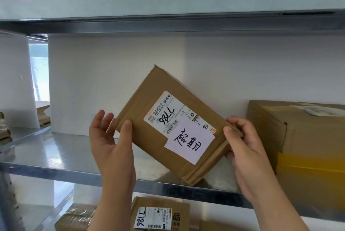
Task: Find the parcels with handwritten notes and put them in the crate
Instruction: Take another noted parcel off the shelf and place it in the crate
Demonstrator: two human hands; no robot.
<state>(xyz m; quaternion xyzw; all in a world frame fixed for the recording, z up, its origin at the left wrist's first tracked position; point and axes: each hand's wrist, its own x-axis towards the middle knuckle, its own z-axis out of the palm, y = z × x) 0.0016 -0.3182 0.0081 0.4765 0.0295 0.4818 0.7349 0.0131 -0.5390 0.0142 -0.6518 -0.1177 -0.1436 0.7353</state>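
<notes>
A metal shelf (pixel 56 157) is seen across the view, with a large carton (pixel 308 137) set at its right. A tilted brown parcel (pixel 149 118) is held over the shelf, pinched at opposite edges by the left hand (pixel 112 146) and the right hand (pixel 248 152). 1 handwritten note (pixel 190 141) is stuck on its face.

two hands (pixel 112 146) (pixel 248 156), one held parcel (pixel 147 137), one handwritten note (pixel 192 143)
</notes>
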